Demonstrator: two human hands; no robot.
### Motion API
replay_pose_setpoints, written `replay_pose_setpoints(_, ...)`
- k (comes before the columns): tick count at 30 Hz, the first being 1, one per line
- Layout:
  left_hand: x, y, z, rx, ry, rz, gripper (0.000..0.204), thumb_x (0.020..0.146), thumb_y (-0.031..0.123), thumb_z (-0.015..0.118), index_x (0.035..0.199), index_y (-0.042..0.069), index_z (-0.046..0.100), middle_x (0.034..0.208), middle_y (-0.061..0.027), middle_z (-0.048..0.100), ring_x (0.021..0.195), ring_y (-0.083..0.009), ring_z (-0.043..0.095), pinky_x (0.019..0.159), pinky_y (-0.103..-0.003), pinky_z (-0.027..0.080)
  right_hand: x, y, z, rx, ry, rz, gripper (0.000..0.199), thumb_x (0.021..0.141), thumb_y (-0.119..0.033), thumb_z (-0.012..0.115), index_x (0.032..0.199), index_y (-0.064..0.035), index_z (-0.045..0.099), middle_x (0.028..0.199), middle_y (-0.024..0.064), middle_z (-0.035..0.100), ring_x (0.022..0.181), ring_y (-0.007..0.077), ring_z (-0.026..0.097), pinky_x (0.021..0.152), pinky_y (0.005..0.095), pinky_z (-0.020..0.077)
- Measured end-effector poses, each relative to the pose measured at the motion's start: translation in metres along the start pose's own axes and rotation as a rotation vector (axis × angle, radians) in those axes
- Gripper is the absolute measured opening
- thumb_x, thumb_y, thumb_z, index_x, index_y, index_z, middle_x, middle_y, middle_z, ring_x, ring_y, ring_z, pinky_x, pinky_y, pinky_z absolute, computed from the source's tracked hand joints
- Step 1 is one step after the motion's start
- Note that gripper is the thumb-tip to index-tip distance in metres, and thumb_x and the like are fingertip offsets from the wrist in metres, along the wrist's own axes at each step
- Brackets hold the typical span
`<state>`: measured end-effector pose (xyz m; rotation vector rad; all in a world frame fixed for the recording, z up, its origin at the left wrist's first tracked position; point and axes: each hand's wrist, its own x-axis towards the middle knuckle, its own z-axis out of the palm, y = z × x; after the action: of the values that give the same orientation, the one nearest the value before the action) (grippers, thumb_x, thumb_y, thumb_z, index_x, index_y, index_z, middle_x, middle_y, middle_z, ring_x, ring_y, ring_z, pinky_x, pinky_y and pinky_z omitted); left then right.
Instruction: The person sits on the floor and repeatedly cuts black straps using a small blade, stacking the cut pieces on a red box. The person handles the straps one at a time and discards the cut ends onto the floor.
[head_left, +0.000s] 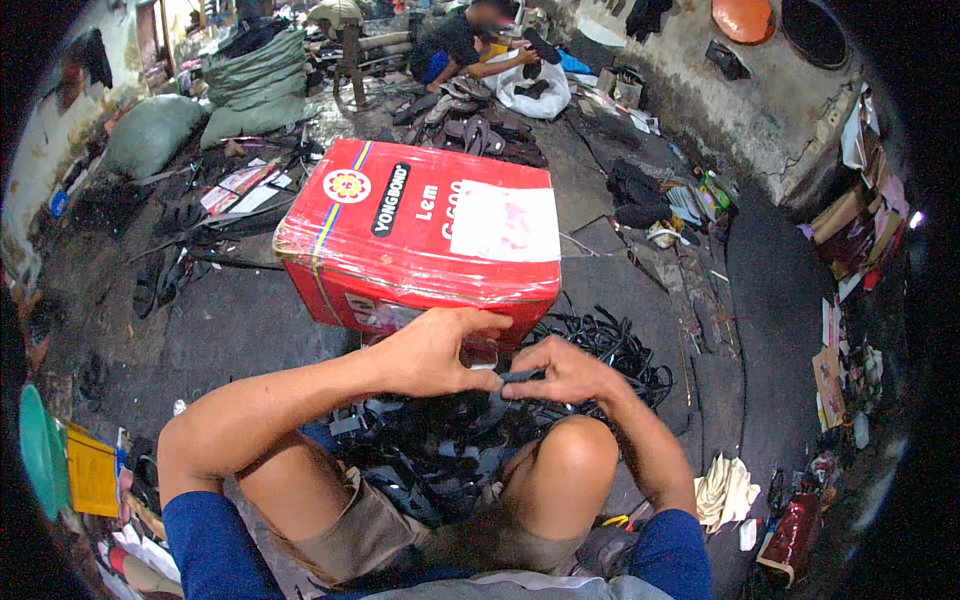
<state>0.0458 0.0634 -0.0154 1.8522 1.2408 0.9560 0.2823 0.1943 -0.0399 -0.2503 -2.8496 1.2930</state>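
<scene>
We're pinching a dark strap (522, 376) between both hands, left hand (432, 352) and right hand (562, 372) each keeping a clenched grip on one end.

Person, seated: blue short sleeves, khaki shorts, bare forearms and knees; left hand (432, 352), right hand (560, 372) ungloved.

— How many boxes do we count just beyond our fingers?
— One red carton (400, 235), wrapped in clear film, with one white label (505, 222) on top.
— And between our fingertips?
— One thin dark strap piece (522, 376), pinched by two hands, left hand (435, 352) and right hand (562, 372).
— Under the fingers?
— One heap of black straps (610, 350); we cannot count the single pieces.
— Farther off?
— Two green sacks (255, 85), one white bag (535, 95), one other person (460, 45).
</scene>
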Motion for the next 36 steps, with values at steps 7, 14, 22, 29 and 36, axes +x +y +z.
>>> replay_pose_setpoints(7, 0.007, 0.004, 0.006, -0.482, -0.123, -0.033, 0.035, 0.092, 0.016, 0.078, 0.12, -0.002, 0.067, 0.106, -0.005, 0.073, 0.096, -0.01, 0.065, 0.082, -0.029, 0.054, 0.012, -0.114, -0.061, -0.091, 0.549, -0.069, 0.017, 0.086, -0.012, 0.08, 0.099, -0.0007, 0.076, 0.088, 0.0057, 0.073, 0.077, 0.0128, 0.066, 0.068, 0.0303, 0.052)
replay_pose_setpoints(14, 0.001, 0.011, -0.013, -0.664, -0.154, -0.046, 0.015, 0.097, 0.014, 0.074, 0.104, 0.001, 0.07, 0.097, 0.0002, 0.071, 0.089, -0.0085, 0.064, 0.084, -0.029, 0.052, 0.015, -0.113, -0.085, 0.695, 0.973, -0.004, 0.01, 0.092, -0.013, 0.076, 0.088, -0.0086, 0.068, 0.072, -0.0034, 0.063, 0.057, 0.0049, 0.054, 0.052, 0.022, 0.043)
replay_pose_setpoints(22, -0.023, 0.012, 0.001, -0.33, -0.477, -0.08, 0.026, 0.107, 0.024, 0.057, 0.107, 0.0, 0.066, 0.082, -0.0034, 0.07, 0.08, -0.0146, 0.068, 0.078, -0.033, 0.055, -0.013, -0.133, -0.174, 0.83, 1.467, -0.445, 0.013, 0.098, -0.015, 0.071, 0.094, -0.0174, 0.06, 0.076, -0.0053, 0.058, 0.062, 0.0049, 0.051, 0.049, 0.0214, 0.0392)
replay_pose_setpoints(29, -0.033, -0.013, 0.017, -0.057, -0.938, -0.132, 0.027, 0.106, 0.023, 0.05, 0.101, 0.002, 0.066, 0.079, -0.0091, 0.071, 0.078, -0.0244, 0.07, 0.078, -0.04, 0.054, -0.036, -0.183, -0.204, 0.499, 1.521, -0.524, 0.013, 0.096, -0.009, 0.072, 0.1, -0.0128, 0.06, 0.077, -0.0048, 0.055, 0.056, 0.0026, 0.048, 0.047, 0.0182, 0.0381)
replay_pose_setpoints(36, -0.014, 0.081, -0.055, -0.261, 0.205, 0.329, 0.106, 0.071, 0.037, 0.096, 0.153, 0.0, 0.041, 0.148, -0.0198, 0.051, 0.141, -0.0288, 0.048, 0.119, -0.044, 0.036, 0.011, -0.221, -0.114, 0.234, 0.633, 0.141, 0.028, 0.077, -0.007, 0.08, 0.101, 0.0027, 0.07, 0.081, 0.0065, 0.072, 0.048, 0.0111, 0.065, 0.04, 0.0224, 0.0521)
